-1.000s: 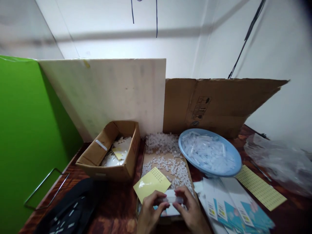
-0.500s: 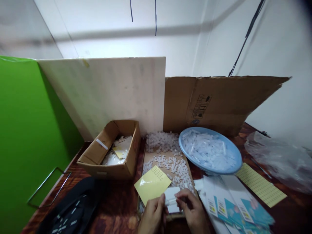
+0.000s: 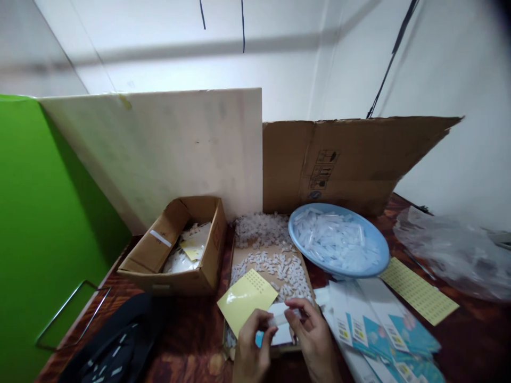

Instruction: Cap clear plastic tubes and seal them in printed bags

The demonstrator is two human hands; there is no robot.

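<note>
A small translucent white plastic tube [image 3: 280, 318] spans the space between my two hands. Fingertips of my left hand [image 3: 254, 338] are closed at its left end. My right hand [image 3: 313, 335] pinches the right end between thumb and fingers. Under the tube lies a white card [image 3: 281, 336], partly covered by my hands. Just left of it, a yellow sticker sheet [image 3: 245, 300] with rows of small labels at one corner rests over the cardboard tray [image 3: 255, 256]. Many small white plastic pieces [image 3: 293, 274] are spread in that tray.
On the right stands a blue basin [image 3: 381, 247] full of clear tubes. Printed teal-and-white cards [image 3: 383, 319], another yellow sheet [image 3: 419, 292] and a plastic bag [image 3: 455, 250] lie nearby. At left are an open cardboard box [image 3: 211, 266] and a black cloth item [image 3: 131, 335].
My left hand has changed its grip, its fingers now curled at the tube's left end. My right hand has shifted slightly upward on the other end. The whole view has swung a little.
</note>
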